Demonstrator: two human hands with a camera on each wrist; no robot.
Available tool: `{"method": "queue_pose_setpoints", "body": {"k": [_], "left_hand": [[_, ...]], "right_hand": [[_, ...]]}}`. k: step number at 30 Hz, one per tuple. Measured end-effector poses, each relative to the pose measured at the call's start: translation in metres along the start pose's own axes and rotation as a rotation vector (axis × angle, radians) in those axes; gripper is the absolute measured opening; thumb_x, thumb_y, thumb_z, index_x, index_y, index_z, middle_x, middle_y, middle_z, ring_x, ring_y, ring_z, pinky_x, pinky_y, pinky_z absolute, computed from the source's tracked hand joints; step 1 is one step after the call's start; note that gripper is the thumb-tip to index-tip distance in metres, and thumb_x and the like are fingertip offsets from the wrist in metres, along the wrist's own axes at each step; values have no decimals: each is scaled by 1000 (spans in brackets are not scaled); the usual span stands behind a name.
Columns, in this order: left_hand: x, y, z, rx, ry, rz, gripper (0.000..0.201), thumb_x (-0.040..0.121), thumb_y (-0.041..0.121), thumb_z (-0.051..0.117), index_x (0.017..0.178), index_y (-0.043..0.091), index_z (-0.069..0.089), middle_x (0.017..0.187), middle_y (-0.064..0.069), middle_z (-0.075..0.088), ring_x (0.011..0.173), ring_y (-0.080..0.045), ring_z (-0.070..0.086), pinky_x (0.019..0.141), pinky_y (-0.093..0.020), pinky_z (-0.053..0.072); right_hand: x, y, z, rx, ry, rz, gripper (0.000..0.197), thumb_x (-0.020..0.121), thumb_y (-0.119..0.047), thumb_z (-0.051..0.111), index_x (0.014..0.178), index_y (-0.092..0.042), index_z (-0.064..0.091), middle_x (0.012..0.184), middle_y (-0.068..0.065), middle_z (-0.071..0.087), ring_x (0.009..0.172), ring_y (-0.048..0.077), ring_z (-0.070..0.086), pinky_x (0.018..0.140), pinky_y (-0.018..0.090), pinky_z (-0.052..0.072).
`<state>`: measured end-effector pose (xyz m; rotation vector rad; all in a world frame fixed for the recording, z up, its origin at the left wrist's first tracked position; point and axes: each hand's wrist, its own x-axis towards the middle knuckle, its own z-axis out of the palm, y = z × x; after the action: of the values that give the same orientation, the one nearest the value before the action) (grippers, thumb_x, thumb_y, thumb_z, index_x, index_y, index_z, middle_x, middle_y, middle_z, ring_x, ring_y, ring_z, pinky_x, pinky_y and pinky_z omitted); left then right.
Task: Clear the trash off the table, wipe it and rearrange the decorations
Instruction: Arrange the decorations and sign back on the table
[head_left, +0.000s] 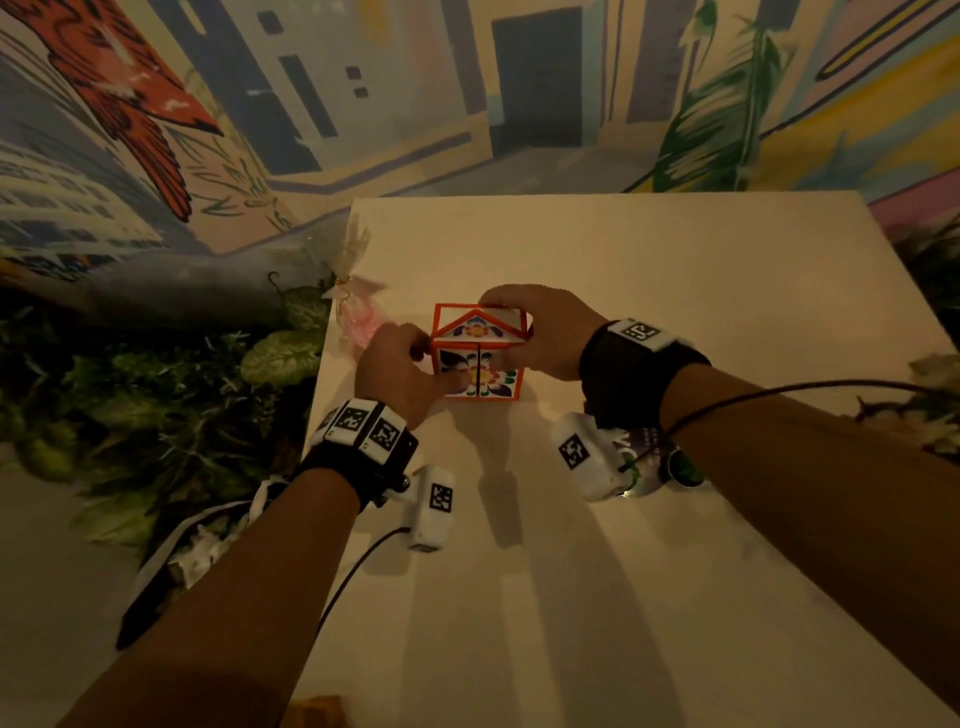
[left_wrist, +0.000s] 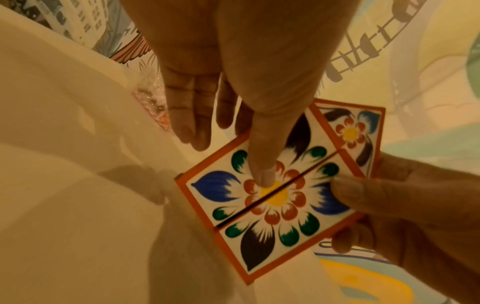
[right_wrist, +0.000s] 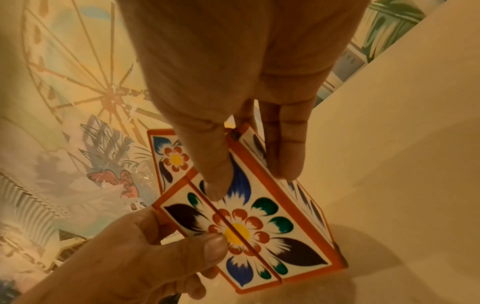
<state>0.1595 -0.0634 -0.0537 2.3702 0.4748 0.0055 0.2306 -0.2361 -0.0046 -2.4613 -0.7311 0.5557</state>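
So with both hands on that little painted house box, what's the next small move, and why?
Probably press the two front doors flush. The left hand thumb sits on the left door and the right hand grips the orange-trimmed, flower-painted house-shaped box, steadying it; a dark seam shows between the doors.

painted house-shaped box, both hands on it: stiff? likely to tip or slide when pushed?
The house box is probably rigid: flat panels, crisp orange edges. Its glossy faces may be slippery on the table. A seam splits the front, so the halves might part under the left hand and right hand.
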Motion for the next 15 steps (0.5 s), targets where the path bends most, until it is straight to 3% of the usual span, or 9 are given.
{"method": "queue_pose_setpoints", "body": {"k": [6, 11, 15], "left_hand": [[-39, 13, 1, -233, -153, 85, 72, 59, 10, 85, 120, 30, 52, 106, 12, 60, 83, -16, 65, 75, -32, 55], [-61, 20, 10, -178, -198, 106, 66, 59, 11, 85, 114, 31, 54, 100, 11, 64, 72, -8, 63, 68, -28, 52], [-75, 22, 16, -184, -225, 88, 66, 58, 11, 87, 111, 32, 54, 101, 11, 66, 78, -8, 65, 74, -30, 54]], "right_hand": [[-43, 11, 1, 19, -16, -18, 66, 76, -31, 74, 135, -21, 45, 134, 4, 50, 118, 22, 49, 103, 36, 41], [-76, 19, 7, 28, -2, -14, 66, 76, -33, 75, 134, -23, 45, 130, 3, 51, 114, 21, 51, 101, 36, 43], [-93, 23, 13, 46, 9, -7, 65, 75, -31, 76, 132, -24, 47, 127, 3, 53, 112, 21, 53, 99, 37, 45]]}}
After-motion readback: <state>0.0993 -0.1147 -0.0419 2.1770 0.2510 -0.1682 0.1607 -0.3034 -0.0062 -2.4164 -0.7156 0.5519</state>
